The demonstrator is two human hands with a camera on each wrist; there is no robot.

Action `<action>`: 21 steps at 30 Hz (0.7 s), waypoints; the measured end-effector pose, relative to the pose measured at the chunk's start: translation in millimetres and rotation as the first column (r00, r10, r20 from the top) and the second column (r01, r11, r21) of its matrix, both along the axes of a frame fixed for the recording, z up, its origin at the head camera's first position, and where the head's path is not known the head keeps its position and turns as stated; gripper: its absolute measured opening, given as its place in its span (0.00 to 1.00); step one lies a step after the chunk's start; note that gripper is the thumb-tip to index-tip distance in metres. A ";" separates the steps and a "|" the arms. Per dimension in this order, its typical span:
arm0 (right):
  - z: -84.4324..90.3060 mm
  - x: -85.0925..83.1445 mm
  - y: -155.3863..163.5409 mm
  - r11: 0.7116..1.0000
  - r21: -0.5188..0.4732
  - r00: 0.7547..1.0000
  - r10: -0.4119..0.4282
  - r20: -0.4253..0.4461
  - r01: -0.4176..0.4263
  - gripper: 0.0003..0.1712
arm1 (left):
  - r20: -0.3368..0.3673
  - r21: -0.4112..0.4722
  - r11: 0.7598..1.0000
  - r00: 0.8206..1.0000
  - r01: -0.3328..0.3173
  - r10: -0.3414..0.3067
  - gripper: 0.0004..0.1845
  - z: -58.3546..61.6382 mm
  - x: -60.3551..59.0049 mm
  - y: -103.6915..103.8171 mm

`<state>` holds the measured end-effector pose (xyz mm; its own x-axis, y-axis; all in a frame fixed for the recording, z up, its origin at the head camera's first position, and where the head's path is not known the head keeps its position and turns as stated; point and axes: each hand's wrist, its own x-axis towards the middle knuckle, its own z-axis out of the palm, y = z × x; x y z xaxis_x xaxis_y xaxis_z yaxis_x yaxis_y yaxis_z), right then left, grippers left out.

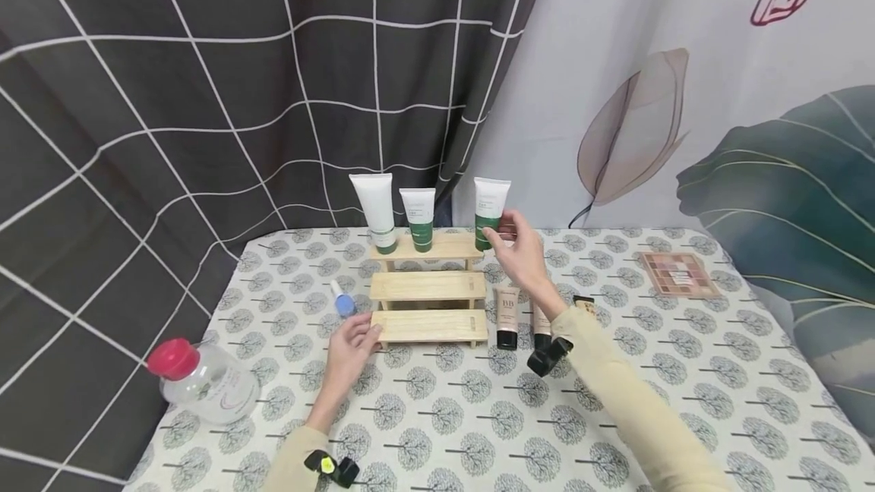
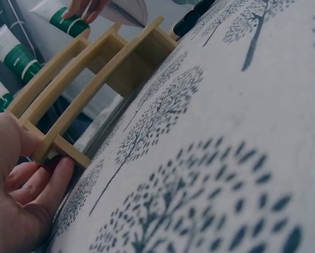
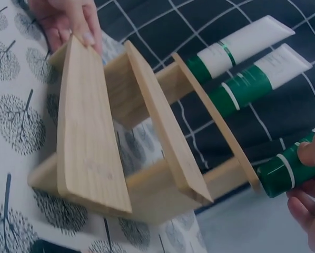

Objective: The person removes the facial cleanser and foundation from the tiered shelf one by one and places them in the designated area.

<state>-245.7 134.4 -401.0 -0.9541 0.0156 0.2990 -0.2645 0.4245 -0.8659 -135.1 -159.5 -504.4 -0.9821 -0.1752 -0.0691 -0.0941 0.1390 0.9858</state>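
Observation:
My right hand [image 1: 522,253] pinches a white-and-green squeeze tube [image 1: 491,207] by its green lower part, upright at the right end of the rack's top step. Cap down on that step stand a mostly white tube [image 1: 376,207] at the left and a smaller white-and-green tube [image 1: 418,215] beside it. The three-step wooden rack [image 1: 429,326] rests on the table. At its lowest step, my left hand [image 1: 350,348] grips the left end, thumb on top and fingers below, as the left wrist view [image 2: 20,179] shows.
Right of the rack lie a beige BB cream tube [image 1: 507,310], a second one [image 1: 541,323] partly behind my right arm, and a black-capped item [image 1: 585,304]. Farther right is a makeup palette [image 1: 680,275]. A blue-and-white small bottle [image 1: 343,301] and a red-capped clear bottle [image 1: 212,386] are left.

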 end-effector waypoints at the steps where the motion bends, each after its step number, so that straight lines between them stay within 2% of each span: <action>1: 0.5 -0.5 3.0 1.000 -0.003 1.000 -0.003 -0.005 0.003 0.22 | -0.004 -0.003 1.000 1.000 -0.002 0.002 0.22 0.2 -0.2 0.1; 6: 1.3 -3.9 18.1 0.999 0.014 0.999 -0.039 0.001 0.039 0.22 | -0.009 -0.010 1.000 1.000 -0.014 0.014 0.22 0.1 -1.9 0.4; 9: -3.2 -5.9 27.5 0.997 0.050 0.997 -0.065 0.037 0.063 0.22 | -0.009 -0.023 1.000 1.000 -0.017 0.017 0.22 0.0 -2.5 1.0; 16: -24.1 -12.9 39.8 0.987 0.127 0.979 -0.117 0.165 0.097 0.23 | 0.015 -0.032 0.999 1.000 -0.010 0.011 0.22 -1.3 -2.6 2.0; 21: -40.0 -18.8 41.6 0.980 0.183 0.965 -0.120 0.232 0.077 0.24 | 0.010 -0.022 1.000 1.000 -0.015 0.015 0.22 -1.0 -0.4 1.7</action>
